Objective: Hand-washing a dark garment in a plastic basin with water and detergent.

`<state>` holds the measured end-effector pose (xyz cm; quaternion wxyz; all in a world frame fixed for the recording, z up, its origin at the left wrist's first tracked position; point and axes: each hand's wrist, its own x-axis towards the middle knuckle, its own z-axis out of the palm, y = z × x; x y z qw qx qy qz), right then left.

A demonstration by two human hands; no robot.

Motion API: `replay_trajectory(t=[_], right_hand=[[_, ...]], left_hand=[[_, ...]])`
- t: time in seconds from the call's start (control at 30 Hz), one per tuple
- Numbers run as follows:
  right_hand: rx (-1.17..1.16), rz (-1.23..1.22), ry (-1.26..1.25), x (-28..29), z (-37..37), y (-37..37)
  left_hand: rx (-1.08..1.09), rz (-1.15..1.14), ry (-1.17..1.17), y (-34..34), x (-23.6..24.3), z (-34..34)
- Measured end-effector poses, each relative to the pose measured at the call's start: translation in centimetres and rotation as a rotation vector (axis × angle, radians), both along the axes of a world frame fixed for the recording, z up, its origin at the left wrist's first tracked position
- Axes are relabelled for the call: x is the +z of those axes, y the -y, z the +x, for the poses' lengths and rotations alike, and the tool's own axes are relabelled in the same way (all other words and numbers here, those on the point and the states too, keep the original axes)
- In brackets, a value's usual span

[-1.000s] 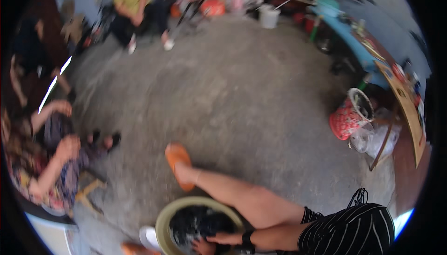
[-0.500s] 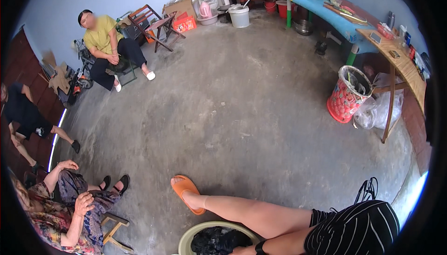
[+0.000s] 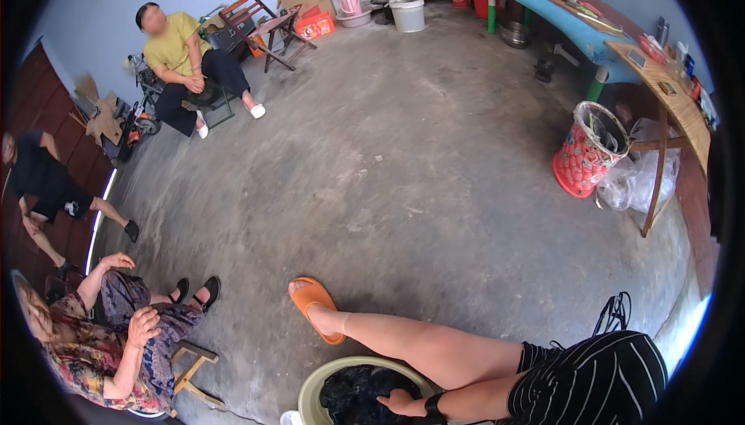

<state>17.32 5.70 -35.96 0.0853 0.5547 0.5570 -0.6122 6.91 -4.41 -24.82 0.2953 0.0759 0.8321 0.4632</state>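
Note:
A pale olive-green basin (image 3: 311, 388) stands on the floor at the lower edge, filled with a bundle of dark cloth (image 3: 353, 394) that looks wet. My right hand (image 3: 401, 402), with a black band on its wrist, reaches in from the right. It is closed on the cloth near the basin's right side, its lower fingers partly hidden in the folds. My left hand does not show. Beside the basin's far rim my bare leg stretches out, the foot in an orange slipper (image 3: 312, 298).
Close on the left a person in a flowered top (image 3: 85, 359) sits by a wooden stool (image 3: 194, 371). Another in yellow (image 3: 172, 45) sits farther back; a third in black (image 3: 39, 173) is at the left door. A red patterned bin (image 3: 582, 157) stands right, beside a wooden table (image 3: 660, 88).
The view has tipped down slightly, so the basin shows more fully. My right hand has come further into sight over the dark cloth. The seated people keep nearly the same poses.

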Motion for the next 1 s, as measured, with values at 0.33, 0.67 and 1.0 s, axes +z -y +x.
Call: replay_trajectory(t=[0.33, 0.67, 1.0], right_hand=[[0.157, 0.012, 0.008, -9.0, 0.8, 3.8], [-0.092, -0.587, -0.284, 5.7, 1.5, -1.4], [-0.394, -0.819, -0.495, 2.3, 1.1, 1.3]], left_hand=[[-0.707, -0.872, -0.393, 0.3, -8.3, 0.5], [-0.317, -0.186, -0.337, 0.6, -7.2, -0.3], [-0.170, -0.114, -0.493, -3.6, -1.2, 6.8]])
